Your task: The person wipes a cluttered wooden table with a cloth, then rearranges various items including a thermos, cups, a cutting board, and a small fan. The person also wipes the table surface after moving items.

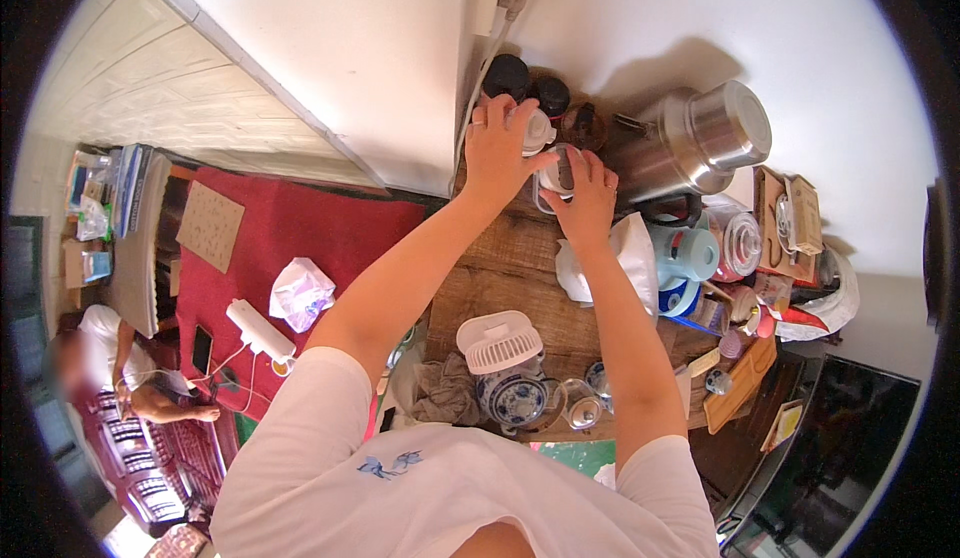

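Both arms reach to the back of a wooden tabletop [500, 288], close to the wall. The fingers of my left hand [492, 163] curl around a white-lidded container [539, 134]. Just to its right, my right hand [588, 203] grips a second container [557, 175], white with a dark patch on top. My palms and fingers hide much of both containers. Behind them, against the wall, stand dark-lidded jars [506, 76]. A large steel thermos [690, 143] leans beside my right hand, and a white bag [635, 258] lies under that forearm.
Right of the bag are a light-blue jug [688, 253] and a clear jar [738, 243]. Nearer me sit a white slotted basket [500, 343], a blue-and-white teapot [512, 398] and a grey cloth [447, 390]. A person [120, 358] sits left, beyond a red-covered table [350, 233].
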A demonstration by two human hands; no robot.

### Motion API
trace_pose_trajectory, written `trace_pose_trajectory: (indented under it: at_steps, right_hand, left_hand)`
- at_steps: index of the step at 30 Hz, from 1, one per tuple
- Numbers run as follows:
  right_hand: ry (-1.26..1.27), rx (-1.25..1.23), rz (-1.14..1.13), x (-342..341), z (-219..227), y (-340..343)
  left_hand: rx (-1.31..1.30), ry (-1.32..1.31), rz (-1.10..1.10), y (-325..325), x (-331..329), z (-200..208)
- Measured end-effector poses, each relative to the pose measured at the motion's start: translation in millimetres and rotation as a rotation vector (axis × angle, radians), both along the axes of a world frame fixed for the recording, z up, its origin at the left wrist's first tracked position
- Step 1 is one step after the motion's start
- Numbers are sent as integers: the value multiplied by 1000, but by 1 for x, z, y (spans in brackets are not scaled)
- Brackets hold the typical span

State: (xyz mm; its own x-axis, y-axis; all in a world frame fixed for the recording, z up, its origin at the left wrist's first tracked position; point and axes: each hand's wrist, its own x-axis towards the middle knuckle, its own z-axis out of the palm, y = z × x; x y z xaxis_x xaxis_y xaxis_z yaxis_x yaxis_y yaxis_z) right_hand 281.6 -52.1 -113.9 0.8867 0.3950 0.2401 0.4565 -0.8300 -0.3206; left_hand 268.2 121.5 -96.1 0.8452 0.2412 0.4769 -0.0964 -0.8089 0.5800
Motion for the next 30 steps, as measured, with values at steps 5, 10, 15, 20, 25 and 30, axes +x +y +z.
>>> trace_pose_trajectory:
  at_steps: [5,10,15,20,25,30]
  right_hand:
    - [76,6,4,2,10,1]
    - [126,12,21,7,10,2]
    - [99,74,-4,11,8,11]
    - [96,42,-90,6,7,22]
    - [116,21,-160,3,9,23]
    - [124,75,-114,12,4,26]
  left_hand:
    - [240,116,-231,23,11,-5]
    - [261,136,-231,31,-5,26]
    - [113,121,-187,18,-13,13]
    - [184,130,-179,21,-12,0]
    - [156,144,-293,30,-5,3]
    - [-7,142,-467,46,5,-2]
